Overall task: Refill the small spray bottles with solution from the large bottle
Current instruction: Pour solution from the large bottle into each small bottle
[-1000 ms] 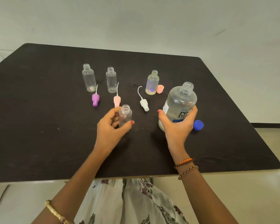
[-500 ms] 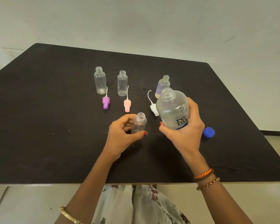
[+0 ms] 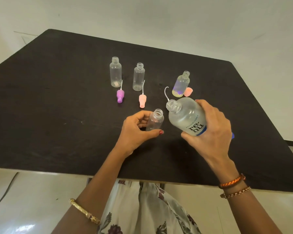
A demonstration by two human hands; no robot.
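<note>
My right hand (image 3: 211,132) grips the large clear bottle (image 3: 184,115), uncapped and tilted with its mouth pointing left, just above and right of a small bottle's opening. My left hand (image 3: 135,130) holds that small clear open bottle (image 3: 155,119) upright on the black table (image 3: 57,115). Two more empty small bottles (image 3: 115,71) (image 3: 138,76) stand further back. A third small bottle (image 3: 181,84) with a yellowish bottom stands at the back right.
A purple spray head (image 3: 120,96) and a pink spray head (image 3: 142,100) lie in front of the back bottles. A white dip tube (image 3: 166,93) curls behind the large bottle. A pink cap (image 3: 188,92) sits by the tinted bottle. A blue cap (image 3: 233,135) peeks out behind my right hand.
My right hand lifted the large bottle off the table and tipped it leftward, bringing its mouth close to the small bottle held by my left hand.
</note>
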